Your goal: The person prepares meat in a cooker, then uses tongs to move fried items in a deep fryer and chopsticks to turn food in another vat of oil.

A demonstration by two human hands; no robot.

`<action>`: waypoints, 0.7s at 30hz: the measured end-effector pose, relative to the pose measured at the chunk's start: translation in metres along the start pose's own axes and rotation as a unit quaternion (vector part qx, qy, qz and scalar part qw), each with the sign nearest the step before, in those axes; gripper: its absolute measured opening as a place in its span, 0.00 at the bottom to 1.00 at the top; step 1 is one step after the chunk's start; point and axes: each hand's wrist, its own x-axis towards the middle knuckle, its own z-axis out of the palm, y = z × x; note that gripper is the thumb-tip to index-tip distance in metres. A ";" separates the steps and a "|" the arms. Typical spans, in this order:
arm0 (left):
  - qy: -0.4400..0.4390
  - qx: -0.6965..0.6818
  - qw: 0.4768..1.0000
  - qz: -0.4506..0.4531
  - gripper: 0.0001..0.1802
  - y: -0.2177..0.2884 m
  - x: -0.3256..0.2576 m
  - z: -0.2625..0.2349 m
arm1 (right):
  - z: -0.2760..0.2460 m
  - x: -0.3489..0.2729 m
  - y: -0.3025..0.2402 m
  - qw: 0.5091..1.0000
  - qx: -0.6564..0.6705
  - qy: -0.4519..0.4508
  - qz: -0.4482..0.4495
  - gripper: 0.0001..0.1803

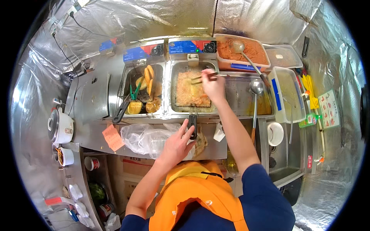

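Note:
My right hand (214,87) is closed around a pair of brown chopsticks (197,81), reaching over the middle fryer. Their tips dip into the bubbling oil (189,94), which foams pale orange over whatever is frying there. A black basket handle (192,127) sticks out over that fryer's front edge. Beside it, my left hand (178,145) has its fingers stretched out, the tips touching or very close to the handle. In the left fryer, a wire basket (127,86) holds several long golden pieces (148,79) and green-handled tongs (134,92). Round fried pieces (134,108) lie under the basket.
A tub of reddish paste (248,54) with a ladle (237,46) stands behind. Right of the fryers are a steel tray (241,90), another ladle (256,87), a clear bin (286,94) and a sink (290,161). Plastic bags (142,140) lie along the front; a rice cooker (61,125) stands left.

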 end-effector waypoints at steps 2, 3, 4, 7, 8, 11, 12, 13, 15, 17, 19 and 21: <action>0.043 -0.004 0.999 0.028 0.31 -0.002 -0.008 0.001 | 0.009 0.004 0.016 0.998 -0.045 -0.016 -0.028 0.05; 0.068 -0.011 0.997 0.032 0.30 -0.006 -0.018 0.001 | 0.001 0.000 -0.001 1.000 0.001 0.012 -0.011 0.04; 0.092 -0.020 0.995 0.034 0.30 -0.007 -0.025 0.003 | -0.010 -0.002 -0.029 0.998 0.047 0.033 0.009 0.03; 0.072 -0.046 0.996 0.004 0.27 0.000 -0.031 0.002 | 0.019 -0.012 -0.012 0.992 0.109 0.032 0.054 0.07; 0.067 -0.051 0.996 0.012 0.26 0.000 -0.027 0.001 | 0.034 -0.013 0.017 0.995 0.075 -0.004 0.062 0.08; 0.101 -0.057 0.993 -0.006 0.24 -0.011 -0.042 0.002 | -0.010 0.012 -0.023 0.999 0.025 -0.005 0.048 0.14; 0.103 -0.063 0.992 -0.024 0.24 -0.012 -0.048 0.004 | -0.021 0.013 -0.032 0.997 0.075 0.029 0.014 0.16; 0.119 -0.071 0.990 -0.029 0.22 -0.013 -0.049 0.009 | -0.024 0.016 -0.044 0.998 0.032 0.029 0.040 0.19; 0.112 -0.064 0.992 0.013 0.22 -0.008 -0.040 0.011 | -0.008 0.009 0.004 0.997 -0.063 -0.046 0.004 0.17; 0.109 -0.044 0.992 0.041 0.22 -0.004 -0.026 0.004 | -0.005 0.008 0.011 0.983 -0.147 -0.036 -0.100 0.15; 0.139 -0.022 0.990 0.031 0.22 -0.005 -0.014 0.003 | -0.017 0.015 -0.029 0.999 0.021 0.025 -0.008 0.14; 0.106 -0.020 0.994 0.018 0.22 0.004 -0.008 0.003 | -0.024 0.009 -0.040 0.996 0.010 -0.007 0.093 0.14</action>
